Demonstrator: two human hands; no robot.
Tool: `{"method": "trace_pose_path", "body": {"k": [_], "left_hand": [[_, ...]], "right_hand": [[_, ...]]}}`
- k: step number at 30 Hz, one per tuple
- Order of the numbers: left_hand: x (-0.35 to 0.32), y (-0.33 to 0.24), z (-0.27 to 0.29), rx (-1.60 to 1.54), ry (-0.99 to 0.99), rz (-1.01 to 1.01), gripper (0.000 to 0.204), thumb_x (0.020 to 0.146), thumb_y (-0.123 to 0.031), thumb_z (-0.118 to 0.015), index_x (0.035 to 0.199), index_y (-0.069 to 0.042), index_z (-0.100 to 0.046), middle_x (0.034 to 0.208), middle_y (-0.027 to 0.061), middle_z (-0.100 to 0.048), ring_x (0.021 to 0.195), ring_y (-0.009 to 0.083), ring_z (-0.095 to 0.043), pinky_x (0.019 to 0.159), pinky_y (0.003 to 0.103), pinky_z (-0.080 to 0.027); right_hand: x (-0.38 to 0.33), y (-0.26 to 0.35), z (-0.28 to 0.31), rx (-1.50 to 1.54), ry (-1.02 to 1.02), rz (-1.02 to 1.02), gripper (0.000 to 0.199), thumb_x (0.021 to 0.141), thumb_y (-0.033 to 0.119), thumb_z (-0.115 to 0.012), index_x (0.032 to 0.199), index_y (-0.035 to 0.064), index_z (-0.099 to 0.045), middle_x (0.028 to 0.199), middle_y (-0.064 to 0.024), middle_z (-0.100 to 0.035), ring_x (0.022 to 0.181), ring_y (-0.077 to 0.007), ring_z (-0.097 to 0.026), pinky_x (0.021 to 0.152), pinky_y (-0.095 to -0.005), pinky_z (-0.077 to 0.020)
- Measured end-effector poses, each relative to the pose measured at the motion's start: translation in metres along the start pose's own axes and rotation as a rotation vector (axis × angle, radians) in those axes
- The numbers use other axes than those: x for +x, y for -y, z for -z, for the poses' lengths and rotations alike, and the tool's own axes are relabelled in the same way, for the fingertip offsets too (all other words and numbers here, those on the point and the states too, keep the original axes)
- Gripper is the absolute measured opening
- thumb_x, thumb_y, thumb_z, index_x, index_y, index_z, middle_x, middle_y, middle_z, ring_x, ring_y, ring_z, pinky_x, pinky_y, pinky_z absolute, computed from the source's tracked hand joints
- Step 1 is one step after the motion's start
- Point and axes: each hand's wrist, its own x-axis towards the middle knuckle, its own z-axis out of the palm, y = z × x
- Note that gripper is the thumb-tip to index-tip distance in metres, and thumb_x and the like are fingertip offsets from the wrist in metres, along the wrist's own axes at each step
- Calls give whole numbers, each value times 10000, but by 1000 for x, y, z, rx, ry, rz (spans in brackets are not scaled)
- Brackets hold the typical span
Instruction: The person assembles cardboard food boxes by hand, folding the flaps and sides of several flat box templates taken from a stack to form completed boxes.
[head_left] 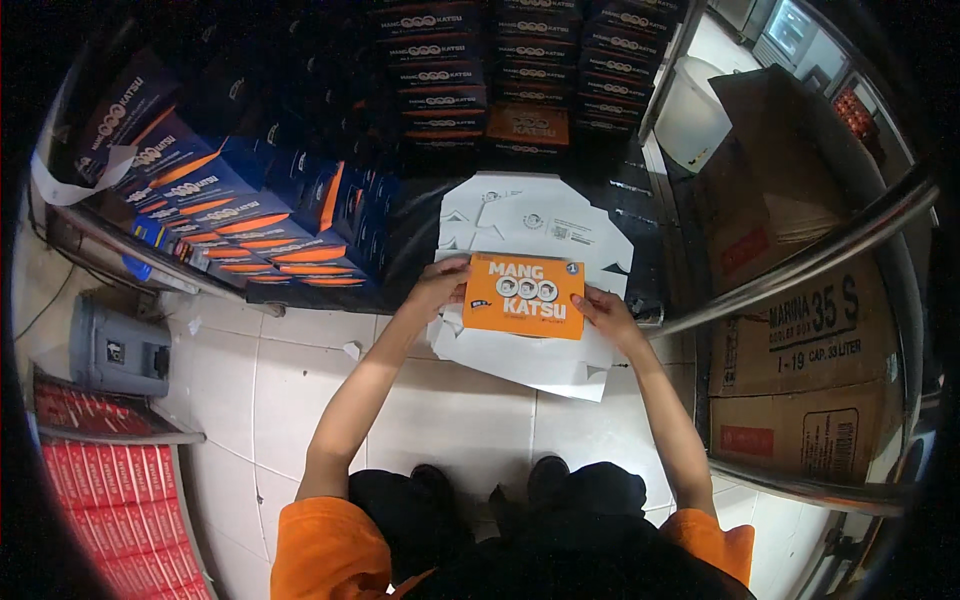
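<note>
An orange printed carton (526,324) is held level in front of me, between both hands. My left hand (441,284) grips its left edge, and my right hand (604,312) closes on its right edge, thumb on top. Beneath the carton lie flat, unfolded white cardboard blanks (560,367), with small printed marks and cut flaps at their far end. The blanks rest at the edge of a black-covered shelf (415,215) and stick out over the floor toward me.
Stacks of dark blue and orange cartons (445,99) fill the shelf's back and left side. Large brown boxes (800,350) stand at the right behind a metal rail (790,270). A white bucket (692,115) is at the far right. Red packages (120,510) and a grey bin (120,350) are at left.
</note>
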Motion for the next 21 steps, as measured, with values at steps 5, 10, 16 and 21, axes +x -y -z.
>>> {"method": "trace_pose_path", "body": {"k": [5, 10, 16, 21], "left_hand": [[12, 11, 9, 517, -47, -629, 384, 860, -193, -577, 1209, -54, -499, 1223, 134, -468, 1036, 209, -521, 852, 334, -455], [2, -11, -1, 1257, 230, -1021, 622, 833, -304, -602, 1327, -31, -341, 1404, 193, -209, 1309, 350, -185, 1052, 443, -245], [-38, -18, -28, 1514, 293, -848, 849, 787, -436, -599, 1394, -37, -160, 1451, 207, -58, 1346, 384, 27, 1077, 486, -200], [-29, 6, -17, 1791, 93, -1171, 752, 802, -350, -591, 1378, -38, -221, 1452, 183, -109, 1343, 382, -64, 1033, 429, -333]], "right_hand": [[-6, 50, -2, -835, -121, 404, 756, 811, 462, -586, 1399, 142, -233, 1426, -144, -235, 1315, -290, -226, 1040, -470, -241], [-5, 81, -3, -1021, 224, 361, 905, 755, 509, -611, 1400, 54, -168, 1462, -185, -97, 1358, -336, -59, 1075, -529, -134], [-6, 35, -6, -1038, 48, 776, 731, 798, 385, -607, 1361, 44, -291, 1451, -159, -156, 1354, -302, -121, 1078, -397, -247], [-11, 37, -20, -1097, 10, 763, 603, 819, 319, -579, 1336, 96, -364, 1432, -127, -239, 1355, -255, -142, 1079, -371, -261]]}}
